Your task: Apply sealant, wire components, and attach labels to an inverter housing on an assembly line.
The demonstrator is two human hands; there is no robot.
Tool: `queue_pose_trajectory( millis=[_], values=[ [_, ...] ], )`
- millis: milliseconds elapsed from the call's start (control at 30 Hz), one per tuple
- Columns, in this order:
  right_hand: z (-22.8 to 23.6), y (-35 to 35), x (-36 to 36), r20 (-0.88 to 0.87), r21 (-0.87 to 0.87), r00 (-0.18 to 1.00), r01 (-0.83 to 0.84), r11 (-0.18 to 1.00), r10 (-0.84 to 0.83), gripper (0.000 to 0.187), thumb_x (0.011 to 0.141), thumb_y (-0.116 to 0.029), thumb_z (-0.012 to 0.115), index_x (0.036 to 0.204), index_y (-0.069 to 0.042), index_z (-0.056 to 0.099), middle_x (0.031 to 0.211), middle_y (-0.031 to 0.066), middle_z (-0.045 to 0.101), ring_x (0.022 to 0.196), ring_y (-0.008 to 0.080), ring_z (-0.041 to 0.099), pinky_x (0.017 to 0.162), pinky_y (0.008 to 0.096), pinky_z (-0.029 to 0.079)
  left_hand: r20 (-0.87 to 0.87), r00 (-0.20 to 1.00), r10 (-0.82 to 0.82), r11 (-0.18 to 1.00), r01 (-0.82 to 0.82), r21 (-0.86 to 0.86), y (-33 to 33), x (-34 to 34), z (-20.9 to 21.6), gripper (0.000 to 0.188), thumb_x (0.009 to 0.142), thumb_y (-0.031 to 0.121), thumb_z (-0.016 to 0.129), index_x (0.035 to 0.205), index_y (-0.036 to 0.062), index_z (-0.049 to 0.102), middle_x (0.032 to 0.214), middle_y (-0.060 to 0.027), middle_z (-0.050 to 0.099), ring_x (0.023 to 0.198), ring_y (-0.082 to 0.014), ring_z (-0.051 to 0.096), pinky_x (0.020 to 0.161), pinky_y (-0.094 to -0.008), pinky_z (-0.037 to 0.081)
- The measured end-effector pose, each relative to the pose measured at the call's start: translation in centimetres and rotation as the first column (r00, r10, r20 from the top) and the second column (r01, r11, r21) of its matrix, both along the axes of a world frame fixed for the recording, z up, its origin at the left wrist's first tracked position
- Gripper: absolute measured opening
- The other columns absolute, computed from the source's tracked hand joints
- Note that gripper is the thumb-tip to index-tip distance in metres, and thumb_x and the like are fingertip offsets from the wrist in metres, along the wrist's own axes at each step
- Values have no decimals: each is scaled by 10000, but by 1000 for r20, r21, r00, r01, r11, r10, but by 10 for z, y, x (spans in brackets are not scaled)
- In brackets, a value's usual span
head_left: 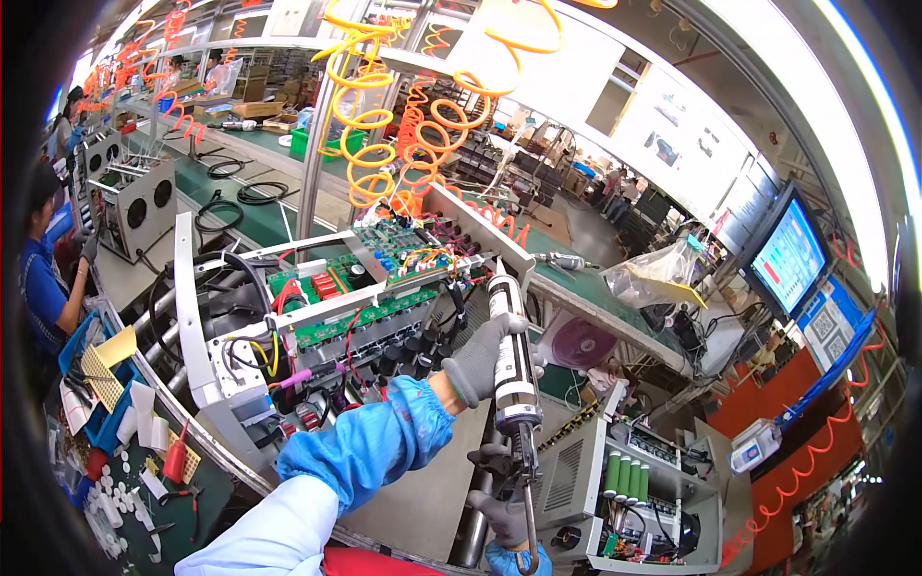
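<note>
A caulking gun (pixel 512 357) stands nearly upright in the middle of the view, its long axis running from the handle near the person up to the nozzle tip at the far end, and both gloved hands are on it. The left hand (pixel 485 357), in a grey glove with a blue sleeve cover behind it, is wrapped around the middle of the white cartridge tube, fingers closed on it. The right hand (pixel 506 514), also grey-gloved, sits lower and nearer, clamped on the trigger handle at the bottom edge of the view; its fingers are partly hidden by the metal rod. The nozzle (pixel 498 269) points away and slightly left, ending just beside the right end of the open metal chassis (pixel 206 317). That chassis lies to the left of the gun and holds green circuit boards (pixel 370 322), red, yellow and black wires, and a row of dark capacitors (pixel 408 350). So the work lies far and left of the tip, and the left hand is the nearer one to it. Orange coiled hoses (pixel 370 134) hang above. To the right stands a grey unit with green cylinders (pixel 624 475), and far right a monitor (pixel 789 257). At the left edge a person in blue (pixel 43 288) works at another bench.
</note>
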State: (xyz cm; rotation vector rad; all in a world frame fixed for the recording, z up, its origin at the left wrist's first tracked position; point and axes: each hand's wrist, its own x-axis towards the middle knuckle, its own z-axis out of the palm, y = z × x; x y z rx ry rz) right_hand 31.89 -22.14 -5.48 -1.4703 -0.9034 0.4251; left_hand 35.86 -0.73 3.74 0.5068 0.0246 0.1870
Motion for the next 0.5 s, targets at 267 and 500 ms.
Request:
queue_pose_trajectory(
  millis=[267, 500],
  values=[
    [8, 7, 1, -4, -30, 1000, 17, 999, -17, 671, 634, 19, 680, 1277, -27, 492, 1106, 125, 609, 1080, 235, 579, 953, 410, 439, -42, 998, 45, 999, -44, 28, 5, 1, 3, 345, 817, 288, 624, 988, 27, 478, 807, -140, 584, 685, -258, 652, 673, -425, 600],
    [-1, 1, 2, -122, 73, 992, 21, 997, -12, 562, 685, 38, 639, 1228, -43, 517, 1011, 83, 600, 984, 187, 590, 859, 362, 467, 35, 998, 43, 997, -45, 57, -1, 3, 5, 351, 827, 296, 618, 979, 11, 481, 792, -145, 596, 684, -261, 657, 669, -418, 603]
  ],
)
